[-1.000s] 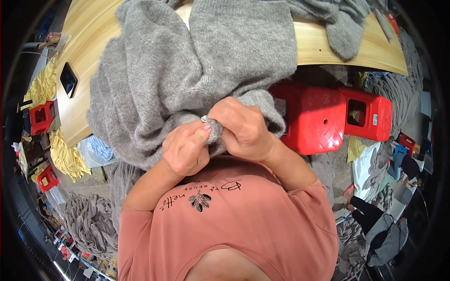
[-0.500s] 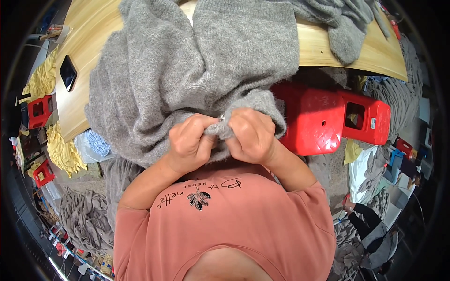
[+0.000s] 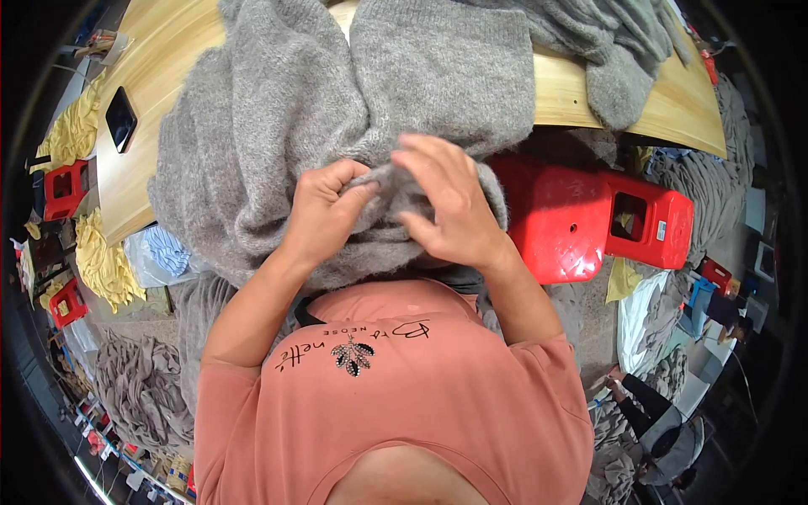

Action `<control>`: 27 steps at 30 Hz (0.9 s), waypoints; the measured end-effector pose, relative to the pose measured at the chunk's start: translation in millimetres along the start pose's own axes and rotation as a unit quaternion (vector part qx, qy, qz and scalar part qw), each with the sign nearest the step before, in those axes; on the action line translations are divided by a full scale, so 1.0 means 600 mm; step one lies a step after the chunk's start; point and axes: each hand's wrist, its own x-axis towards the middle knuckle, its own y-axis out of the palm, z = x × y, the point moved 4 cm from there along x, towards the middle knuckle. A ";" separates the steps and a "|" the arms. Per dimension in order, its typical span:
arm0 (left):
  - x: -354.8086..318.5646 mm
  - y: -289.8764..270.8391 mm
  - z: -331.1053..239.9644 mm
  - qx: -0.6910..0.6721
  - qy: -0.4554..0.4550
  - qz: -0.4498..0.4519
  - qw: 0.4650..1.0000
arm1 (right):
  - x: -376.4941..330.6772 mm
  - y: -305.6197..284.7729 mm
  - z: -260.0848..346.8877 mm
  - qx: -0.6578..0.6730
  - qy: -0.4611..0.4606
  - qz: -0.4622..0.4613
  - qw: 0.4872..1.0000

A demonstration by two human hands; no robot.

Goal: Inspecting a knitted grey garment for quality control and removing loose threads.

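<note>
A grey knitted garment [image 3: 278,126] hangs over the near edge of the table and bunches up in front of my body. My left hand [image 3: 328,206] pinches a fold of it between thumb and fingers. Just to the right, my right hand [image 3: 446,198] is spread, thumb and fingers apart, over the bunched knit, with nothing visible in its grasp. The part of the fold under my left fingers is hidden.
The wooden table [image 3: 156,50] carries a black phone [image 3: 120,119] at left and more grey knitwear [image 3: 619,80] at right. Red plastic stools [image 3: 560,223] stand at my right. Yellow cloth [image 3: 105,261] and grey piles [image 3: 143,383] lie at left. Another person [image 3: 669,433] is at lower right.
Both hands were closed together on the knit fold. The right has let go, opened and lifted slightly up and away; the left has moved a little up, still pinching the fold.
</note>
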 end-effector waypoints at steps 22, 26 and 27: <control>-0.006 0.021 0.009 -0.141 -0.061 0.046 0.987 | -0.005 0.033 -0.019 0.219 0.052 0.004 0.974; 0.002 0.027 0.003 -0.132 -0.047 0.051 0.989 | -0.010 0.038 -0.033 0.243 0.091 -0.017 0.966; 0.004 0.026 0.003 -0.216 -0.070 0.042 0.973 | -0.009 0.022 -0.027 0.158 0.056 -0.090 0.982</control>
